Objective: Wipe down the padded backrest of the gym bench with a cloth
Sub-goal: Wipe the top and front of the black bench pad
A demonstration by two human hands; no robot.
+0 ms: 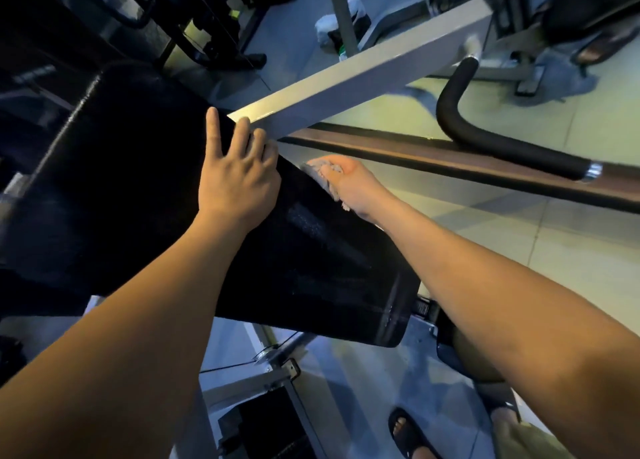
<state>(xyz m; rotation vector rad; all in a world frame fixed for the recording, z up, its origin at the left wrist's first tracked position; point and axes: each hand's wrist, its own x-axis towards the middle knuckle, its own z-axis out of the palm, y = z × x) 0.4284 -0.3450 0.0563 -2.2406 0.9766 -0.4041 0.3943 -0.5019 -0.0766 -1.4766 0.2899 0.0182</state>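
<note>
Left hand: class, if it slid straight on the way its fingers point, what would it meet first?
Most likely the grey metal beam, just past where the left hand lies on the backrest; depth is unclear.

Pad face: the black backrest lies bare left of and below the left hand; open room there.
Pad's right edge: crowded. The left hand's fingers lie over it, and the right hand grips a cloth just beside them.
Above the edge: a grey beam slants across, its near end at the left fingertips.
Right side: a brown rail and a bent black handle bar the way; bare floor shows nearer.
Under the pad: a metal frame.
</note>
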